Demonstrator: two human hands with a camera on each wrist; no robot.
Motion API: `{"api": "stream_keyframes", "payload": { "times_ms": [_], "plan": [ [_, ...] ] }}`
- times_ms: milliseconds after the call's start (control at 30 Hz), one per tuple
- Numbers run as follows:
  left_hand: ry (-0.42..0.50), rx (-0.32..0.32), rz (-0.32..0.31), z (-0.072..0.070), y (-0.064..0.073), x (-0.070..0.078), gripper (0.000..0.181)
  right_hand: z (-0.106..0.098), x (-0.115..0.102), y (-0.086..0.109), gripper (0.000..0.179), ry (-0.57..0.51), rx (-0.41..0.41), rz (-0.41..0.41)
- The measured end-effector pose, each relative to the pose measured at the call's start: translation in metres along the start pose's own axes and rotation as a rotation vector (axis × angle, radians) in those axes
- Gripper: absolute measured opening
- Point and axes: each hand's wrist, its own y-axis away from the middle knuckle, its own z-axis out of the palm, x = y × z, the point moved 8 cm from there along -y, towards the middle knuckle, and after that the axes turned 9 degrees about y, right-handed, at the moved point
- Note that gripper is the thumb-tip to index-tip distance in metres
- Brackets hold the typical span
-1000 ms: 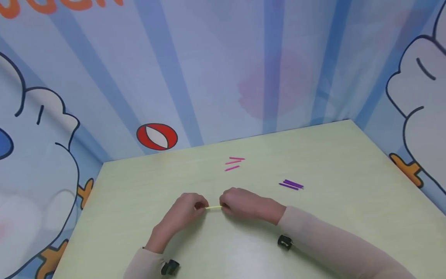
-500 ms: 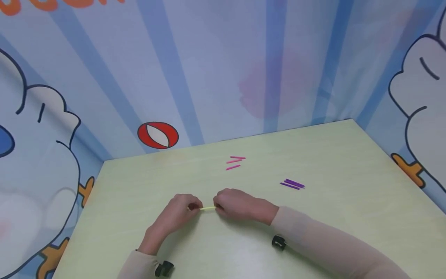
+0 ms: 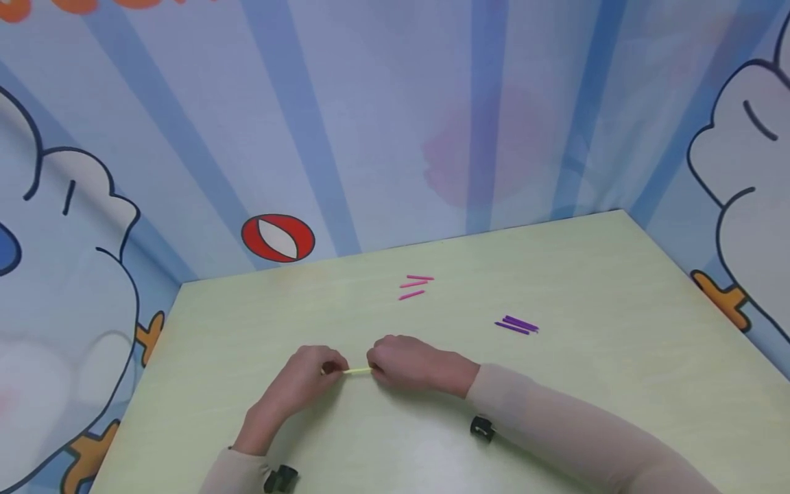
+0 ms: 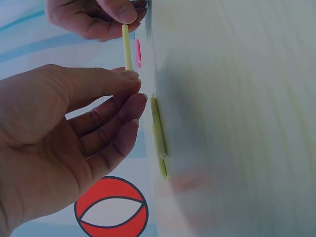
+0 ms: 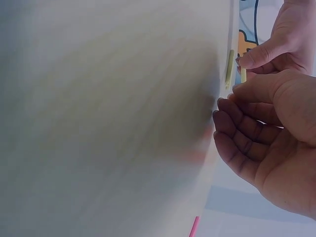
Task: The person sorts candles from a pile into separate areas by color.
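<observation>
In the head view, a thin yellow candle spans the gap between both hands, low over the table. My left hand pinches one end between thumb and fingertips, and my right hand pinches the other. The left wrist view shows the candle held lengthwise between the two thumbs. Beyond the left fingers lie two more yellow candles side by side on the table; in the head view the left hand mostly hides them.
Three pink candles lie apart at the table's back middle. Several purple candles lie close together to the right. The pale table meets a printed backdrop behind. Small black cameras sit at the wrists.
Both hands have shifted left together with the yellow candle still pinched between them. The pink and purple candles have stayed in place.
</observation>
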Motion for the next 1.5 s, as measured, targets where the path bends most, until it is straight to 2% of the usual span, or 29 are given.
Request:
{"api": "stream_keyframes", "payload": {
  "times_ms": [467, 900, 1067, 1333, 1500],
  "plan": [
    [0.001, 0.004, 0.010, -0.001, 0.005, -0.004, 0.012, 0.003, -0.001, -0.006, 0.015, -0.023, -0.026, 0.016],
    [-0.014, 0.026, 0.075, 0.000, 0.009, -0.007, 0.011, 0.005, -0.004, -0.009, 0.017, 0.015, -0.036, 0.010],
    [-0.023, 0.047, 0.069, -0.002, 0.010, -0.007, 0.011, 0.004, -0.004, -0.011, 0.017, 0.033, -0.041, 0.012],
    [-0.027, 0.058, 0.013, -0.006, 0.012, -0.008, 0.012, 0.005, -0.005, -0.016, 0.016, 0.037, -0.066, 0.021],
    [-0.033, 0.071, 0.009, -0.008, 0.013, -0.010, 0.012, 0.003, -0.008, -0.020, 0.015, 0.063, -0.068, 0.007]
  ]
}}
